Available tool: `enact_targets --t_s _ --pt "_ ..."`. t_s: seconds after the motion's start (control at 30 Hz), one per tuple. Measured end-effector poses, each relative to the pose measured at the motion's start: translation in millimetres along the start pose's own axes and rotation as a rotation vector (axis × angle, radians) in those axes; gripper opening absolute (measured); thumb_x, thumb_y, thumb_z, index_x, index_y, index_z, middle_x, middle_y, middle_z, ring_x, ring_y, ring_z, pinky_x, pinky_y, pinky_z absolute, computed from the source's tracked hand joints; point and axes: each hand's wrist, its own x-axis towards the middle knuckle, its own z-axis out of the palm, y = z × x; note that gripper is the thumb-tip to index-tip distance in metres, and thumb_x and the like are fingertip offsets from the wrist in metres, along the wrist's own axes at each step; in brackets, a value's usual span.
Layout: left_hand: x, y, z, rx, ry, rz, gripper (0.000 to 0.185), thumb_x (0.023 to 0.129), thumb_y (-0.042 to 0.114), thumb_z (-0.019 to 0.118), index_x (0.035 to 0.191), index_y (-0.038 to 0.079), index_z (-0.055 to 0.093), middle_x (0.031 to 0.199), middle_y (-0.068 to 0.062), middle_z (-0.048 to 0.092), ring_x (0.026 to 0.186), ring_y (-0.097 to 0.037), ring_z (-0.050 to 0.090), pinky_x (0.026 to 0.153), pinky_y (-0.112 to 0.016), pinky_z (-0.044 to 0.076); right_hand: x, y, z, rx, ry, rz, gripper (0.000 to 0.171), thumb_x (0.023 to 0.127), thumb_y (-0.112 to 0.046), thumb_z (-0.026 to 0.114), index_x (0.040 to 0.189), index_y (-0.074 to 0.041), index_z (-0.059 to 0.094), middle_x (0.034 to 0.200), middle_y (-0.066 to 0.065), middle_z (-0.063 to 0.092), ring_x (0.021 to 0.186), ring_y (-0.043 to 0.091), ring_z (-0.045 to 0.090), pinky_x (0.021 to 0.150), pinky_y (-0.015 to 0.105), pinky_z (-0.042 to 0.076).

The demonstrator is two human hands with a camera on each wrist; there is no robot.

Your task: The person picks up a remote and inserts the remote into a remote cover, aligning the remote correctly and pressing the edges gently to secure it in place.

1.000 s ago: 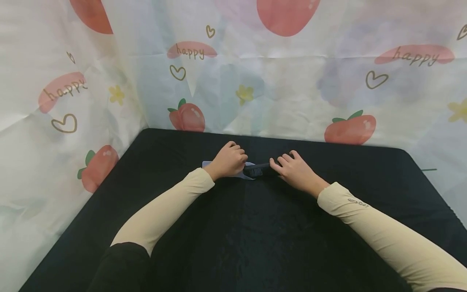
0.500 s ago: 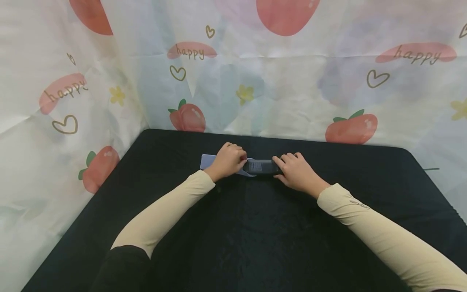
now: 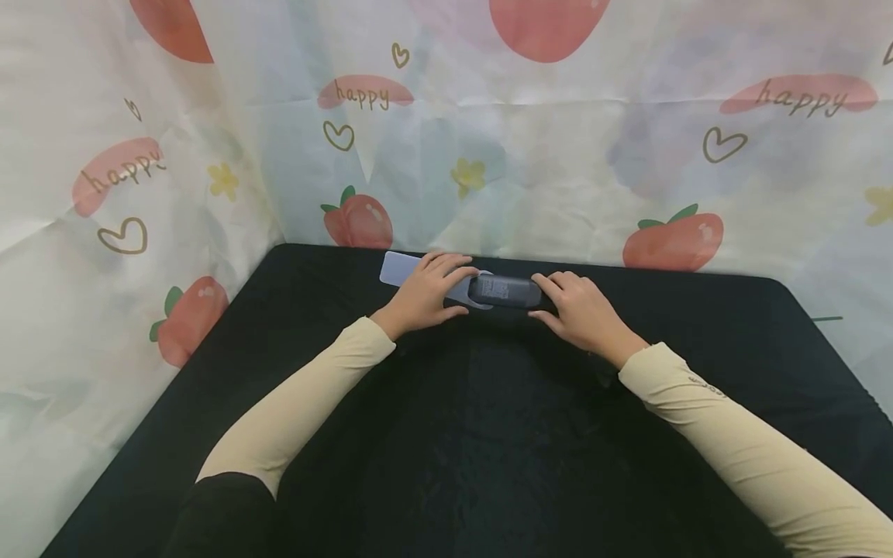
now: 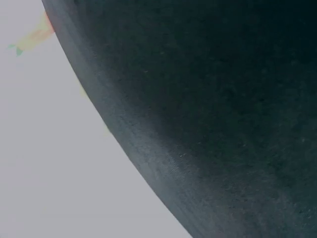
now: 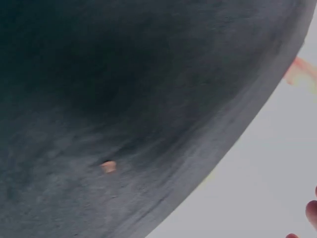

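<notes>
In the head view a long object is held above the black table cloth [image 3: 488,434], near the back edge. Its left part is a flat pale blue strip [image 3: 398,269]; its right part is a dark grey block [image 3: 504,292] with a small label. My left hand [image 3: 427,293] holds the pale strip, fingers laid over the top and thumb below. My right hand [image 3: 580,311] grips the right end of the dark grey block. The left wrist view shows only cloth and backdrop. A fingertip [image 5: 312,212] shows at the right wrist view's corner.
A white curtain [image 3: 558,155] printed with strawberries and "happy" closes off the back and left sides. A small orange speck [image 5: 108,166] lies on the black cloth [image 5: 124,99]. Beige sleeves cover both forearms.
Both hands have lifted the object and carried it toward the back edge. The left fingers went from curled over the pale strip to stretched along it. The dark block's label side came into view.
</notes>
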Motion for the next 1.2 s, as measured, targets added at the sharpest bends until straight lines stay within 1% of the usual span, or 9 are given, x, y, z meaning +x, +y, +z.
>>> enact_targets --t_s 0.17,0.27,0.43,0.53,0.7,0.93,1.03,1.1,1.2 --pt "1.1 4.3 -7.4 0.045 0.046 -0.034 0.056 0.078 0.039 0.075 0.126 0.016 0.056 0.117 -0.001 0.065 0.112 -0.016 0.058 0.110 -0.045 0.028 3 -5 -8 -0.043 0.016 0.025 0.060 0.072 -0.030 0.080 0.121 -0.002 0.058 0.100 0.016 0.064 0.089 0.033 0.062 0.075 0.049 0.048" --pt "0.6 7.9 -11.6 0.071 0.074 -0.054 0.058 0.077 0.039 0.075 0.127 0.016 0.057 0.115 -0.001 0.066 0.110 -0.016 0.060 0.110 -0.046 0.029 4 -10 -14 -0.064 0.032 0.061 0.060 0.073 -0.033 0.079 0.122 -0.006 0.058 0.102 0.015 0.065 0.091 0.033 0.062 0.077 0.050 0.045" --pt "-0.1 12.8 -17.8 0.088 0.148 -0.074 0.060 0.075 0.040 0.077 0.126 0.015 0.059 0.111 -0.003 0.067 0.107 -0.017 0.062 0.109 -0.048 0.031 6 -16 -21 -0.075 0.058 0.102 0.060 0.074 -0.037 0.077 0.123 -0.009 0.058 0.102 0.014 0.066 0.091 0.033 0.062 0.078 0.050 0.043" --pt "0.5 15.3 -21.2 0.082 0.183 -0.085 0.059 0.074 0.039 0.078 0.124 0.014 0.061 0.110 -0.003 0.068 0.105 -0.017 0.063 0.109 -0.048 0.031 7 -18 -23 -0.073 0.064 0.110 0.061 0.074 -0.037 0.077 0.124 -0.009 0.058 0.103 0.014 0.066 0.091 0.034 0.062 0.078 0.050 0.043" --pt "1.8 19.4 -24.4 0.071 0.210 -0.109 0.057 0.072 0.040 0.079 0.122 0.015 0.063 0.108 -0.002 0.069 0.103 -0.017 0.064 0.110 -0.046 0.031 7 -20 -24 -0.084 0.076 0.106 0.061 0.073 -0.037 0.078 0.123 -0.008 0.059 0.100 0.014 0.066 0.088 0.034 0.062 0.077 0.051 0.042" --pt "6.4 23.0 -29.3 0.043 0.260 -0.124 0.056 0.071 0.040 0.080 0.118 0.013 0.066 0.107 -0.003 0.070 0.101 -0.018 0.065 0.108 -0.046 0.033 10 -26 -27 -0.077 0.104 0.081 0.061 0.072 -0.039 0.077 0.121 -0.007 0.060 0.099 0.015 0.066 0.087 0.034 0.063 0.075 0.050 0.041" --pt "6.8 21.8 -32.0 0.023 0.249 -0.105 0.057 0.070 0.040 0.081 0.118 0.014 0.066 0.108 -0.003 0.070 0.102 -0.017 0.064 0.109 -0.046 0.032 10 -23 -28 -0.059 0.118 0.049 0.061 0.072 -0.038 0.077 0.121 -0.006 0.060 0.100 0.015 0.066 0.089 0.033 0.063 0.079 0.051 0.042" --pt "6.3 20.2 -33.7 0.003 0.234 -0.078 0.058 0.069 0.041 0.081 0.119 0.014 0.065 0.108 -0.003 0.070 0.103 -0.017 0.064 0.110 -0.045 0.031 10 -19 -27 -0.041 0.135 0.006 0.062 0.071 -0.038 0.077 0.121 -0.005 0.060 0.100 0.015 0.066 0.090 0.033 0.062 0.083 0.051 0.042" --pt "4.7 17.9 -35.8 -0.036 0.214 -0.025 0.061 0.069 0.042 0.081 0.120 0.014 0.065 0.110 -0.002 0.070 0.105 -0.015 0.063 0.113 -0.043 0.028 9 -13 -26 -0.024 0.168 -0.085 0.059 0.083 -0.049 0.065 0.121 -0.004 0.060 0.099 0.015 0.067 0.089 0.032 0.062 0.087 0.052 0.041"
